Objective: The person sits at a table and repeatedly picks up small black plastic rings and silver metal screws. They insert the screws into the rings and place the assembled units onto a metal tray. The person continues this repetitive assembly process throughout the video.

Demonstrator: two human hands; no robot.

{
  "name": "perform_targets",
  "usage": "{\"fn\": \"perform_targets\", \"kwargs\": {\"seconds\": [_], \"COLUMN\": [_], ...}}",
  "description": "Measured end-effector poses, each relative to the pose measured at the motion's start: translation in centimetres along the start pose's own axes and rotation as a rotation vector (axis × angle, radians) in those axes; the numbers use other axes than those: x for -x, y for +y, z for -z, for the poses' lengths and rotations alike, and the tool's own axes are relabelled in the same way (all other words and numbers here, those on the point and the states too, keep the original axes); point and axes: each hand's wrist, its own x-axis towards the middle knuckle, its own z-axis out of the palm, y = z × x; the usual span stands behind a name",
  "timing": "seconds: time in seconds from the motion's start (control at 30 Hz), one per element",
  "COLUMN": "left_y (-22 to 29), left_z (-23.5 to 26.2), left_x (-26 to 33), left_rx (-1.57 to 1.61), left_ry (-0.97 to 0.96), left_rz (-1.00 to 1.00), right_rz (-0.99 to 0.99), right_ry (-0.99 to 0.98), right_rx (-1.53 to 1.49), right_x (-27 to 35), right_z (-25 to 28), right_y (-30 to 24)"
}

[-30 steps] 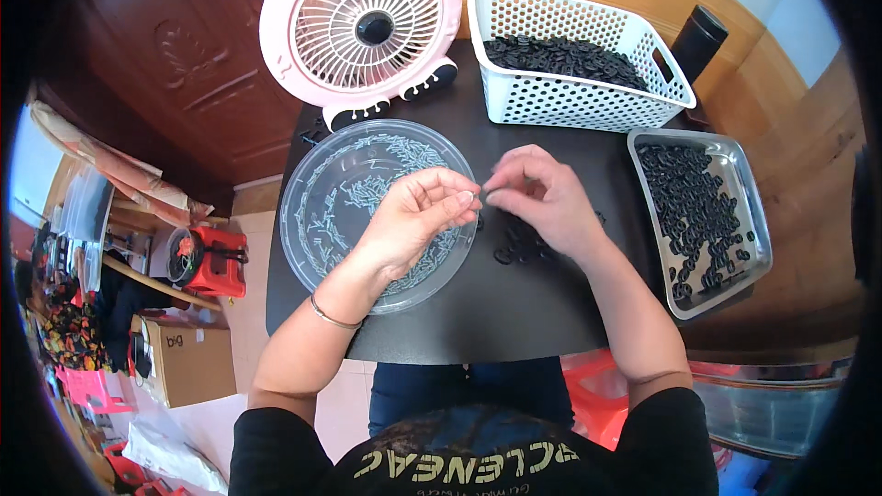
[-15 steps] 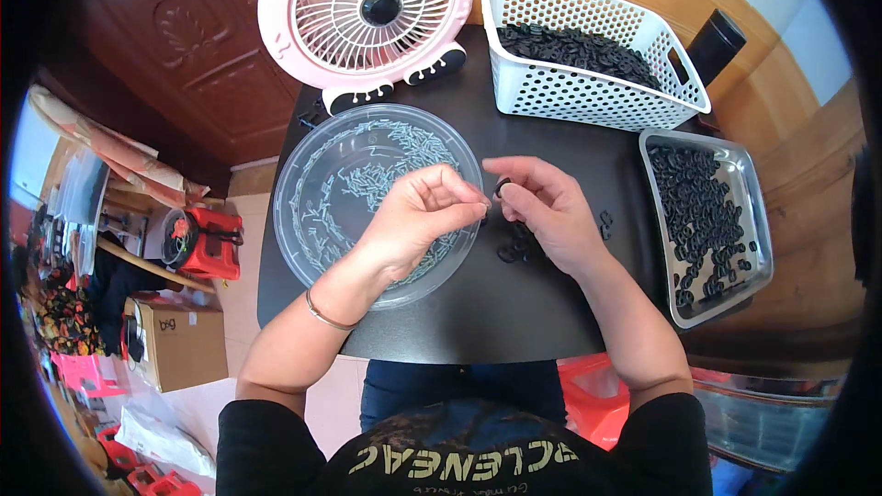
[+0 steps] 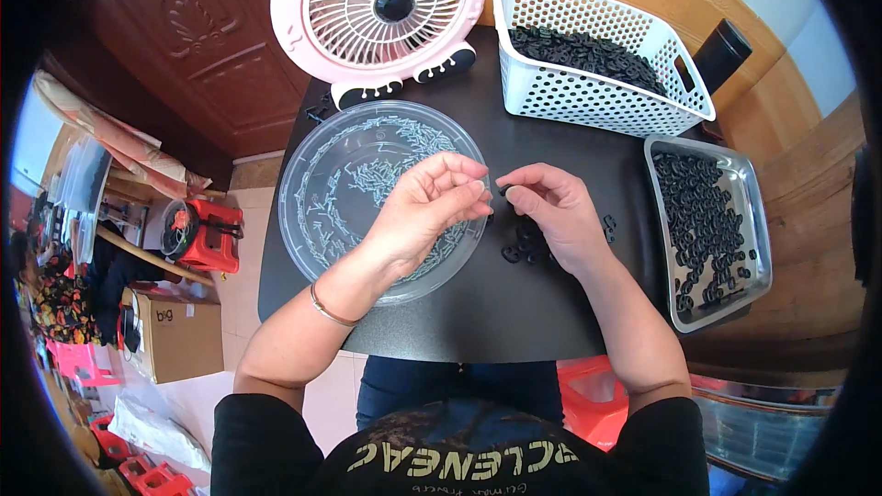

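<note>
While pinching a small black piece just right of the clear tub, steady the right hand; keep level the left hand, curled over the tub's rim. Cannot tell its hold.

- 1 left hand
- 1 right hand
- 1 bracelet
- 1 bowl
- pins in the bowl: too many to count
- 1 table
- 1 basket
- 1 tray
- black pieces: 1 in the right hand; too many to count in tray and basket; several on the table, partly hidden
- 1 fan
- 1 can
- 1 door
</note>
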Motion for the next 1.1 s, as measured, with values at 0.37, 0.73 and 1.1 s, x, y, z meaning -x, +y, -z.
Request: {"fn": "perform_targets", "kwargs": {"seconds": [0.37, 0.73, 1.1], "left_y": [-0.4, -0.2, -0.2], "left_z": [0.2, -0.1, -1.1], "left_x": [-0.1, 0.1, 0.1], "left_rx": [-0.098, -0.184, -0.427], "left_ry": [0.014, 0.029, 0.078], "left_rz": [-0.124, -0.172, -0.365], "right_rz": [0.076, 0.071, 0.094], "right_ry": [0.077, 0.088, 0.117], "right_rx": [0.109, 0.144, 0.187], "right_x": [0.1, 0.1, 0.2], "right_z": [-0.6, -0.6, -0.8], "right_y": [0.3, 0.5, 0.3]}}
